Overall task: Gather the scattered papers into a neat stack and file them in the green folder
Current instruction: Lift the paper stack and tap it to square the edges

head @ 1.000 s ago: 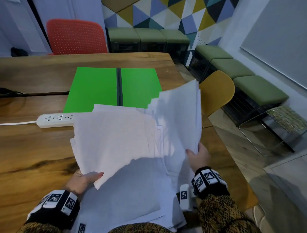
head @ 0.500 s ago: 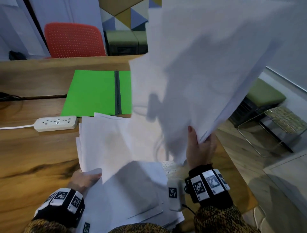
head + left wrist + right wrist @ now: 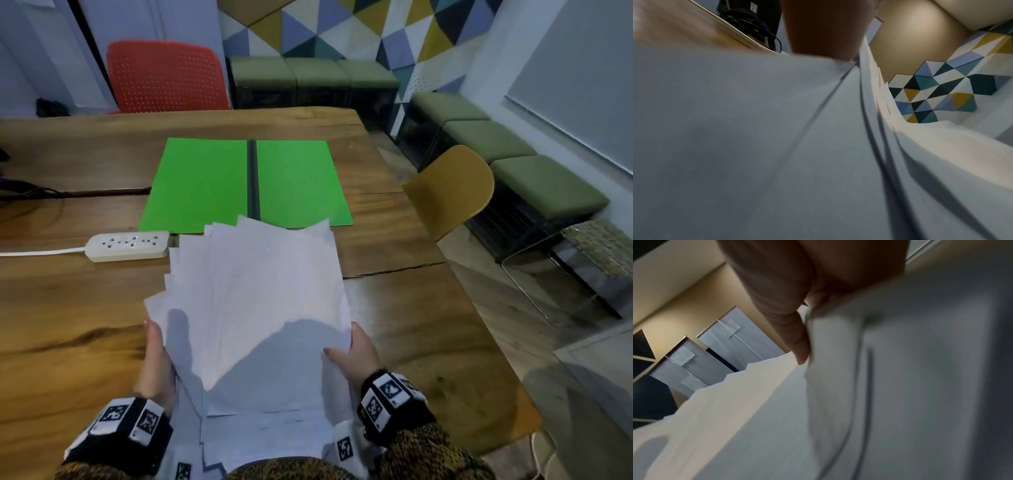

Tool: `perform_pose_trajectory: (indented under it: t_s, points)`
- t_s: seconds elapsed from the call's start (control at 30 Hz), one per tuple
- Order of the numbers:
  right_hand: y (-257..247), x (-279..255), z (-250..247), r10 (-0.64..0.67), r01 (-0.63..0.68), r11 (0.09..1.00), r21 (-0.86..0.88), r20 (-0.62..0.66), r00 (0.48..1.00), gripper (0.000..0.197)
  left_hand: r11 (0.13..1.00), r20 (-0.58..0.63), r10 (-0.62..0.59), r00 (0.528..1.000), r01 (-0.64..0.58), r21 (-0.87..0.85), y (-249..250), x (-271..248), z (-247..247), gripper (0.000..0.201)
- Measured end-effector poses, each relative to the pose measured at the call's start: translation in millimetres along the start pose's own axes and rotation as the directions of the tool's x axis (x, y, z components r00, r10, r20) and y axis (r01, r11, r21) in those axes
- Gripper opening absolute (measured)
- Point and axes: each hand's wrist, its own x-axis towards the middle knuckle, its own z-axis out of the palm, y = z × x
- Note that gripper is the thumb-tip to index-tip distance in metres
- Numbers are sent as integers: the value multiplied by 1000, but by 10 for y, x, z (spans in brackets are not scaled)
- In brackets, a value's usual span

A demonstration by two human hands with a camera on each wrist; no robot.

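A loose, uneven pile of white papers lies on the wooden table in front of me, its sheets fanned at the far edge. My left hand holds the pile's left edge. My right hand grips the right edge, thumb on top. The green folder lies open and flat just beyond the pile, with a dark spine down its middle. In the left wrist view the papers fill the frame under a finger. In the right wrist view the fingers press on the papers.
A white power strip with its cord lies left of the pile. A red chair stands behind the table and a yellow chair at its right side. Green benches line the walls. The table's right edge is close to my right hand.
My right hand had lifted a bundle of sheets high; it has come down onto the pile. Both hands now hold the pile's sides. The camera tilted slightly.
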Motion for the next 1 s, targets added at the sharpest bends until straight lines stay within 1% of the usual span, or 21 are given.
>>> perform_pose_trajectory:
  t_s: [0.03, 0.07, 0.1, 0.17, 0.2, 0.23, 0.33, 0.4, 0.43, 0.5, 0.53, 0.57, 0.6, 0.67, 0.7, 0.8, 0.87, 0.9, 0.93, 0.97, 1.0]
  points:
    - [32, 13, -12, 7, -5, 999, -33, 48, 999, 33, 1000, 70, 4, 998, -6, 29, -28, 9, -5, 100]
    - [52, 26, -27, 10, -2, 997, -80, 102, 995, 33, 995, 49, 5, 999, -9, 95, -37, -32, 19, 92]
    - [44, 33, -49, 12, 7, 992, -129, 144, 990, 34, 988, 191, 21, 981, -50, 146, -56, -30, 28, 72]
    - [39, 95, -112, -11, 32, 983, -182, 114, 993, 54, 959, 251, 60, 966, -126, 256, -101, -46, 106, 21]
    - [14, 133, -159, -10, 18, 989, -150, 53, 999, 70, 933, 115, 140, 983, -170, 318, -94, -65, 103, 18]
    - [6, 188, -213, -5, 5, 997, -81, 5, 1000, 81, 907, 29, 200, 979, -197, 373, -105, -82, 102, 25]
    - [-63, 268, -379, 28, -37, 975, 219, 41, 999, 104, 935, 108, 182, 977, -206, 287, -14, -209, 173, 36]
    - [-41, 306, -450, -13, -21, 923, 383, 87, 996, 119, 922, 157, 182, 971, -224, 315, 77, -272, 197, 32]
    - [-37, 301, -488, -44, -14, 899, 438, 122, 992, 110, 923, 184, 173, 968, -225, 313, 131, -295, 207, 38]
    - [-81, 223, -552, -66, -64, 855, 514, 232, 970, 76, 917, 246, 167, 955, -242, 317, 210, -311, 233, 63]
    - [-127, 185, -571, -88, -69, 850, 522, 271, 959, 65, 916, 248, 161, 955, -238, 324, 252, -328, 289, 59]
    - [-189, 161, -584, -113, -39, 860, 509, 265, 958, 60, 913, 243, 169, 955, -245, 327, 304, -365, 376, 40]
    - [-287, 125, -595, -160, 28, 868, 496, 226, 961, 54, 909, 233, 195, 953, -265, 321, 360, -419, 484, 21]
    - [-516, 88, -598, -264, 195, 843, 502, 70, 962, 28, 894, 215, 269, 939, -327, 308, 455, -474, 678, 11]
    - [-668, 51, -611, -317, 283, 830, 480, -12, 948, 23, 889, 223, 306, 925, -362, 281, 507, -470, 748, 21]
    - [-1039, -44, -713, -472, 503, 768, 395, -181, 863, 33, 865, 207, 405, 891, -446, 230, 681, -486, 901, 47]
    - [-1232, -122, -806, -560, 614, 667, 422, -260, 787, 36, 817, 238, 467, 852, -518, 252, 818, -585, 1018, 64]
    - [-1290, -151, -850, -580, 656, 605, 451, -315, 751, 39, 788, 272, 503, 820, -565, 244, 882, -618, 1059, 63]
    - [-1344, -204, -886, -589, 693, 558, 457, -371, 718, 42, 749, 312, 547, 777, -621, 233, 944, -671, 1121, 52]
    - [-1327, -218, -914, -597, 709, 546, 446, -387, 703, 40, 719, 323, 577, 750, -654, 234, 976, -695, 1139, 37]
    - [-1306, -243, -934, -595, 692, 574, 438, -357, 720, 35, 680, 338, 613, 714, -695, 234, 1015, -765, 1173, 32]
